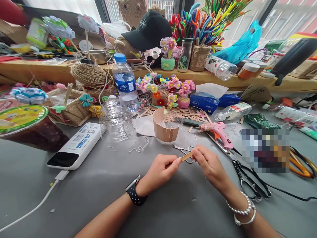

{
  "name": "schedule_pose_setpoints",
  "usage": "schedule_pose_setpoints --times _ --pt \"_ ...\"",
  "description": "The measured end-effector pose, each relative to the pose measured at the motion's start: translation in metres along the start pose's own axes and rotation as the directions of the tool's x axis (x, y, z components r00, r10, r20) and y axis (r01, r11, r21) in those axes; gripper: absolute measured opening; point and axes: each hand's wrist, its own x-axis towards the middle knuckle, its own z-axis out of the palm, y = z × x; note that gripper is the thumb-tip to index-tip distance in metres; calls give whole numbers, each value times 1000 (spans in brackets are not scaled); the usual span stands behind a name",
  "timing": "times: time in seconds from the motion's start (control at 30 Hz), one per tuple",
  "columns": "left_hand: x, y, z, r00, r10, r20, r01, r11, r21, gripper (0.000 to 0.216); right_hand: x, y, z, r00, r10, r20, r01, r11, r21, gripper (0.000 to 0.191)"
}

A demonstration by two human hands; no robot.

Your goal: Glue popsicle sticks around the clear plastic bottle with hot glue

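Grey table (104, 198), craft clutter along its far half; wooden shelf (61, 71) behind, under windows.

Item 1. Stick (186, 156): flat wooden craft stick, held just above the table near its middle. Long axis runs left-right, right end tilted slightly up and away. Only the short middle stretch shows; both ends are covered by fingers.

Item 2. Left hand (159, 173): closed narrow, thumb and forefinger pinching the stick's left end. Black watch (135, 193) on the wrist.

Item 3. Right hand (210, 165): fingers closed on the stick's right end. Two silver bracelets (244, 213) on the wrist.

Item 4. Cup (165, 129): clear plastic, partly walled with upright sticks, standing just beyond the hands.

Item 5. Small scissors (184, 150): lying between cup and hands, partly hidden by them.

Item 6. Glue gun (219, 132): pink, right of the cup, nozzle pointing left.

Item 7. Large scissors (250, 180): black handles, close to the right forearm.

Item 8. Power bank (76, 145): white, left, with cable (37, 206) running to the near-left edge.

Item 9. Cut bottle (116, 120): clear, left of the cup; a full bottle (125, 81) stands behind it.

Open room: bare grey cloth in front of and left of the forearms, up to the cable. Right side tight against the large scissors.
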Motion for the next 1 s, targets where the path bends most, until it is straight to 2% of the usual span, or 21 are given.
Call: schedule_pose_setpoints --times 0.53,0.77,1.0 --pt "2 -2 2 1000 -13 -22 14 999 36 41 -5 -1 7 997 -21 -71 16 997 -71 27" --pt "1 1 -2 996 -90 17 92 980 -176 43 -6 0 7 986 -104 -129 95 993 -73 19" --pt "0 -3 -2 985 -130 -114 102 970 -220 32 -2 6 1 993 -13 -116 3 996 -86 22"
